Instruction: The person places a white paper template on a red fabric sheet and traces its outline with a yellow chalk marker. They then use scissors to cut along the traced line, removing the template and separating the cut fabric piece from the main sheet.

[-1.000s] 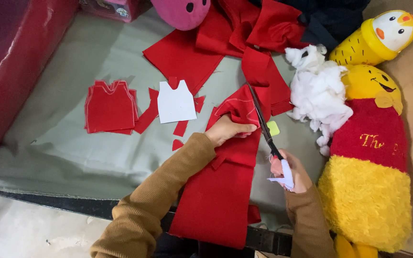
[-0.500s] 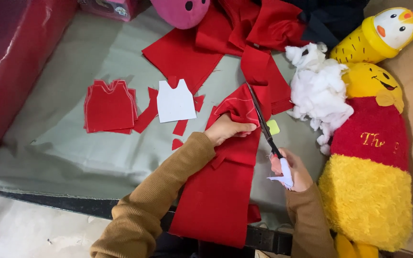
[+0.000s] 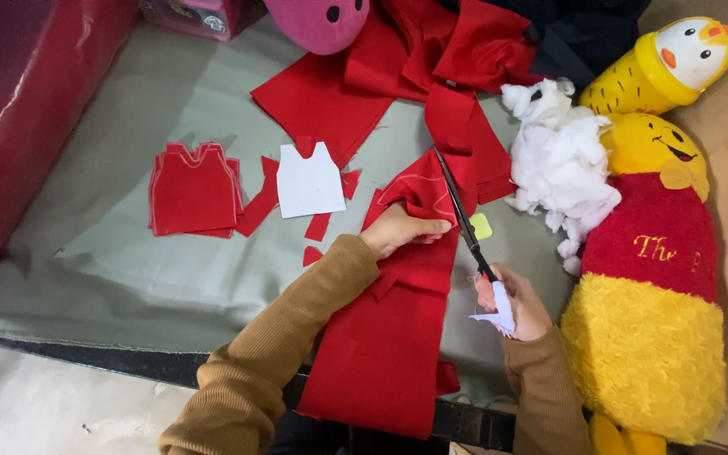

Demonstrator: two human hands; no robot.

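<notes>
My left hand [image 3: 399, 229] pinches a fold of the long red fabric strip [image 3: 389, 337] that runs from the table's near edge up to a red heap. My right hand [image 3: 511, 302] grips black scissors [image 3: 463, 217] by their handles, which are wrapped in pale cloth. The blades point up and left along the marked edge of the raised fold, just right of my left fingers.
A stack of red vest-shaped cut pieces [image 3: 194, 188], a white vest-shaped paper pattern [image 3: 310, 180] and red scraps lie on the grey-green table cover [image 3: 111, 253]. White stuffing [image 3: 559, 164], a yellow-and-red plush toy [image 3: 650, 286], a yellow chick toy [image 3: 666, 63] and a pink plush [image 3: 318, 18] crowd the right and back.
The scissors and my right hand have shifted slightly along the fabric edge. My left hand keeps its hold on the fold.
</notes>
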